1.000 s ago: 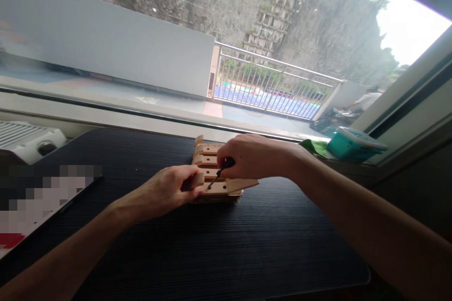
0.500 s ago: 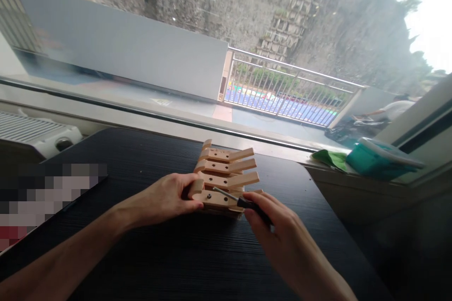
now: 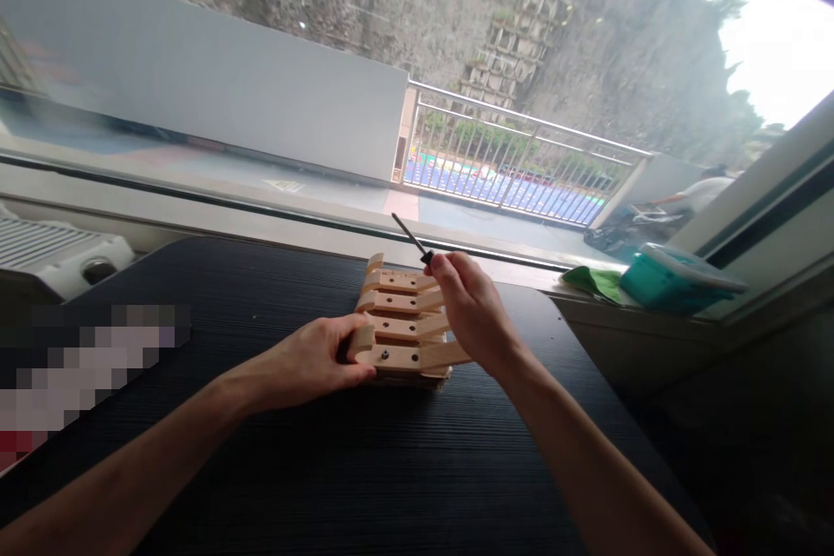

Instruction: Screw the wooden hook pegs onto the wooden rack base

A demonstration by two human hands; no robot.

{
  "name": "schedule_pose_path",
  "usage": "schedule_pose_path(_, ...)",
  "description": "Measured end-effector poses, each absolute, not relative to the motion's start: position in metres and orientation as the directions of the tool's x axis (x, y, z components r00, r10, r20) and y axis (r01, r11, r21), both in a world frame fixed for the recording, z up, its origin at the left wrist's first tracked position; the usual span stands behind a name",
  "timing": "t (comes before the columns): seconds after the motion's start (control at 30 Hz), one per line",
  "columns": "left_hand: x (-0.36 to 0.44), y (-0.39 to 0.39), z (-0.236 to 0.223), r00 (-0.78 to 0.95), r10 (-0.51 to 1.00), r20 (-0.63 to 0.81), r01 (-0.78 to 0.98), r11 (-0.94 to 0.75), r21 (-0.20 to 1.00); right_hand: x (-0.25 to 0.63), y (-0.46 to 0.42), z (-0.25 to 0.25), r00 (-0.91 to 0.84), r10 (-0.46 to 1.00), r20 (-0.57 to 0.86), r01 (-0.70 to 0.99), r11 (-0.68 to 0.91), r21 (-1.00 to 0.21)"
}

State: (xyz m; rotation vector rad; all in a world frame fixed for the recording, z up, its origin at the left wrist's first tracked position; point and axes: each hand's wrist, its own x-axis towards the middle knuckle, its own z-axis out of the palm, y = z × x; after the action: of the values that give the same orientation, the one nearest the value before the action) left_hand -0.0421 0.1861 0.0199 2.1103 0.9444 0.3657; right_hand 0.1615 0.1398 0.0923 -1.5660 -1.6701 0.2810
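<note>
A light wooden rack made of several slats with angled ends lies on the black table. Dark screws or holes dot each slat, and one screw on the nearest slat stands slightly proud. My left hand grips the rack's left end, thumb at the near side and fingers behind. Above the rack's right side, my right hand is closed round the dark handle of a screwdriver. Its shaft points up and to the left, with the tip in the air, apart from the wood. That hand hides the ends of the farther slats.
The black table stands against a window ledge. A teal container and a green cloth sit on the ledge at right. At left are a white ridged appliance and a blurred-out item. Someone in white is outside.
My right hand has lifted the screwdriver up and away from the nearest slat, over the far side of the rack. My left hand keeps its hold. The view has shifted slightly.
</note>
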Motion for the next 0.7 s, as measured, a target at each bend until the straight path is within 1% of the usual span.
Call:
schedule_pose_path(0.07,-0.042,0.187,0.020,0.689,0.724,-0.035,0.494,-0.434,0.754,0.153,0.145,0.083,0.096,0.951,0.295,0.729,0.135,-0.672)
schedule_pose_path(0.1,-0.043,0.187,0.020,0.693,0.720,-0.029,0.489,-0.440,0.753,0.150,0.147,0.078,0.088,0.960,0.266,0.736,0.117,-0.666)
schedule_pose_path(0.23,-0.043,0.186,0.023,0.695,0.719,-0.028,0.486,-0.440,0.755,0.144,0.152,0.069,0.017,0.948,0.318,0.830,0.164,-0.533)
schedule_pose_path(0.27,-0.043,0.185,0.024,0.697,0.717,-0.026,0.479,-0.438,0.761,0.145,0.153,0.068,0.007,0.949,0.316,0.831,0.170,-0.530)
schedule_pose_path(0.33,-0.043,0.185,0.026,0.701,0.713,-0.018,0.465,-0.438,0.770,0.146,0.155,0.069,0.009,0.960,0.280,0.806,0.159,-0.570)
schedule_pose_path(0.4,-0.043,0.184,0.026,0.708,0.706,-0.004,0.447,-0.444,0.776,0.147,0.156,0.068,0.045,0.971,0.233,0.790,0.108,-0.603)
schedule_pose_path(0.43,-0.043,0.184,0.026,0.711,0.703,-0.001,0.444,-0.447,0.776,0.147,0.155,0.068,0.066,0.976,0.206,0.798,0.072,-0.598)
schedule_pose_path(0.47,-0.043,0.184,0.026,0.713,0.701,-0.001,0.444,-0.450,0.775,0.146,0.155,0.068,0.084,0.980,0.179,0.820,0.034,-0.571)
schedule_pose_path(0.53,-0.042,0.184,0.026,0.719,0.695,-0.005,0.445,-0.455,0.771,0.144,0.153,0.070,0.083,0.989,0.123,0.878,-0.014,-0.478)
schedule_pose_path(0.6,-0.042,0.184,0.026,0.719,0.695,-0.004,0.451,-0.461,0.764,0.141,0.151,0.072,0.042,0.996,0.083,0.914,-0.005,-0.406)
schedule_pose_path(0.63,-0.041,0.184,0.026,0.717,0.697,-0.002,0.453,-0.465,0.761,0.140,0.151,0.074,0.022,0.997,0.077,0.917,0.011,-0.398)
schedule_pose_path(0.7,-0.040,0.184,0.026,0.711,0.704,-0.003,0.461,-0.462,0.757,0.140,0.151,0.076,0.008,0.997,0.073,0.904,0.025,-0.428)
